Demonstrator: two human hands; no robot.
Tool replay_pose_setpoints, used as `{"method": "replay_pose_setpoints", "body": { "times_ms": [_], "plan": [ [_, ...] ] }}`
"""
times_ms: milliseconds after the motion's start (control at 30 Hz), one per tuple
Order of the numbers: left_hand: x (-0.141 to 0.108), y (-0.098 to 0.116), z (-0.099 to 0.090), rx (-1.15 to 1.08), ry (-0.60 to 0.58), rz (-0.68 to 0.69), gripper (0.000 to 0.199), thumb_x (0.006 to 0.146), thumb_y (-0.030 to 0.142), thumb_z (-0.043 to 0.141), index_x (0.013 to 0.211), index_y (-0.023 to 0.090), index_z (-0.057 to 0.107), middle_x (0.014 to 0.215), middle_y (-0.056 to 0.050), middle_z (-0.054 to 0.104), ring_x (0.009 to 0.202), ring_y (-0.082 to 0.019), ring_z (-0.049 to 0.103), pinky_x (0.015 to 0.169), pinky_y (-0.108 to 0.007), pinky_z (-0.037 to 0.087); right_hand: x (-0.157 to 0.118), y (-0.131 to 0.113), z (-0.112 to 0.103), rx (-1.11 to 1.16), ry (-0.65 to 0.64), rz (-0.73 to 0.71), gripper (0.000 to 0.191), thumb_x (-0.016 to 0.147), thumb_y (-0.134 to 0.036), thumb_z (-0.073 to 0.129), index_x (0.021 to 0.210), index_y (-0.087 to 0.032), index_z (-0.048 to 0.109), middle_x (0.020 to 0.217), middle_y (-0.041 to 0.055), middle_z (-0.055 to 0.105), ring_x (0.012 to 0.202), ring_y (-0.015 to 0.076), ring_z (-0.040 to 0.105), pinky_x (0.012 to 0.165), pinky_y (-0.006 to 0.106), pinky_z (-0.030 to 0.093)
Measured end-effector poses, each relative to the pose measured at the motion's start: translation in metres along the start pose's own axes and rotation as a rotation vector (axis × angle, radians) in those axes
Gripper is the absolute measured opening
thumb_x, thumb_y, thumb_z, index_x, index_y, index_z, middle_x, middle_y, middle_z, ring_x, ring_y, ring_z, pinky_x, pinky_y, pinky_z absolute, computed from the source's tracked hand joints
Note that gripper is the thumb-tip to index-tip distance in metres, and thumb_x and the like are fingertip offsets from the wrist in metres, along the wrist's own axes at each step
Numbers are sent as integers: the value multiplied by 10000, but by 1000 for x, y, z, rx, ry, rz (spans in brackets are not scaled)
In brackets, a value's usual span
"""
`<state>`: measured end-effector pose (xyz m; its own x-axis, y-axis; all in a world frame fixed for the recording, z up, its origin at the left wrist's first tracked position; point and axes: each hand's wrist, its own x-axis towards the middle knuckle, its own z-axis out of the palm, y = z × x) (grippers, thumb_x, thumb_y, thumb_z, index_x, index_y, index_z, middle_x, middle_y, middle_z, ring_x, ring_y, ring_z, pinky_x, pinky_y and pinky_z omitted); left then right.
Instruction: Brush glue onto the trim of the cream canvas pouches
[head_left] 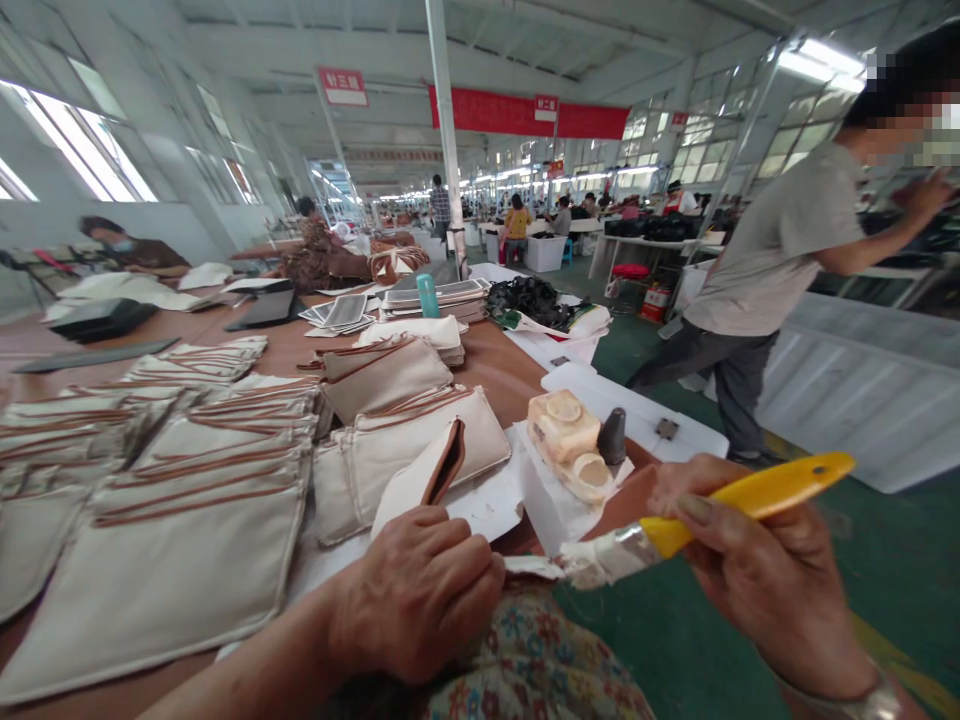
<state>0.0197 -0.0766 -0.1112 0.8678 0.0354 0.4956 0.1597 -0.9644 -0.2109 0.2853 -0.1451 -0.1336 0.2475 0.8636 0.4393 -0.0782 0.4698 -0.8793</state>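
Yellow-handled brush gripped in right hand, left hand beside canvas pouches.

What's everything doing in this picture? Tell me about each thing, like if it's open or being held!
left hand: curled, beside the pouch
right hand: gripping the brush
yellow-handled brush: held up, tip coated white
cream pouch: flap folded open, brown lining showing
pale block: sitting on paper, round hollows on top
teal bottle: standing upright
co-worker: on their feet, one arm stretched out
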Motion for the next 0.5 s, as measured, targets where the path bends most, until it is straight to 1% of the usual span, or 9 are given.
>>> {"method": "replay_pose_setpoints", "body": {
  "times_ms": [33, 67, 100, 133, 233, 267, 400, 433, 500],
  "plan": [
    [0, 0, 0, 0, 1, 5, 274, 1000, 141, 375, 842, 155, 599, 620, -3, 519, 537, -163, 395, 535, -361, 218, 2, 0, 3, 37, 56, 0, 133, 907, -283, 725, 797, -210, 704, 749, 24, 553, 621, 128, 501, 476, 207, 381],
    [-1, -1, 0, 4, 6, 8, 256, 996, 145, 395, 842, 154, 600, 616, -1, 515, 536, -163, 393, 534, -363, 213, 2, 2, 7, 70, 83, 17, 128, 907, -294, 728, 809, -215, 706, 761, 22, 561, 612, 122, 502, 463, 196, 370],
    [-1, -1, 0, 8, 11, 7, 240, 991, 149, 414, 839, 153, 600, 612, 1, 511, 534, -162, 389, 533, -364, 208, 2, 6, 10, 93, 70, 46, 126, 917, -304, 721, 826, -218, 706, 773, 19, 565, 598, 114, 499, 457, 191, 365],
    [-2, -1, 0, 11, 10, 2, 232, 988, 152, 423, 837, 153, 600, 611, 2, 509, 533, -162, 387, 534, -366, 206, 0, 10, 13, 98, 27, 76, 135, 931, -310, 708, 832, -217, 701, 771, 15, 562, 585, 107, 490, 458, 189, 362],
    [-6, -1, 0, 14, -13, -28, 256, 995, 153, 407, 827, 156, 600, 617, -2, 517, 535, -161, 388, 538, -368, 210, -6, 22, 11, 43, -162, 135, 176, 971, -303, 659, 834, -199, 695, 721, 9, 539, 550, 98, 443, 487, 208, 371],
    [-7, 0, 0, 16, -20, -37, 255, 999, 163, 415, 824, 158, 600, 620, -1, 520, 538, -159, 390, 540, -367, 212, -8, 24, 10, 31, -168, 126, 183, 976, -298, 650, 834, -193, 698, 719, 14, 544, 550, 100, 435, 496, 218, 375],
    [-13, -3, 7, 62, 2, -70, 227, 992, 266, 549, 793, 169, 599, 614, 16, 513, 547, -141, 404, 544, -349, 223, -11, 28, 10, 101, 20, 71, 132, 964, -294, 658, 872, -214, 709, 725, 9, 545, 518, 98, 411, 443, 215, 331],
    [-13, -6, 9, 74, 1, -71, 235, 987, 281, 568, 781, 172, 599, 616, 17, 516, 550, -139, 410, 548, -344, 237, -12, 29, 12, 90, 23, 82, 132, 957, -300, 670, 861, -217, 706, 728, 4, 538, 513, 93, 408, 435, 209, 321],
    [-10, -16, 13, 98, -7, -58, 277, 988, 299, 574, 740, 177, 594, 621, 15, 525, 559, -138, 426, 555, -334, 265, -13, 28, 12, 13, -32, 128, 188, 937, -320, 695, 791, -201, 695, 728, 8, 527, 534, 96, 432, 451, 208, 344]
  ]
}}
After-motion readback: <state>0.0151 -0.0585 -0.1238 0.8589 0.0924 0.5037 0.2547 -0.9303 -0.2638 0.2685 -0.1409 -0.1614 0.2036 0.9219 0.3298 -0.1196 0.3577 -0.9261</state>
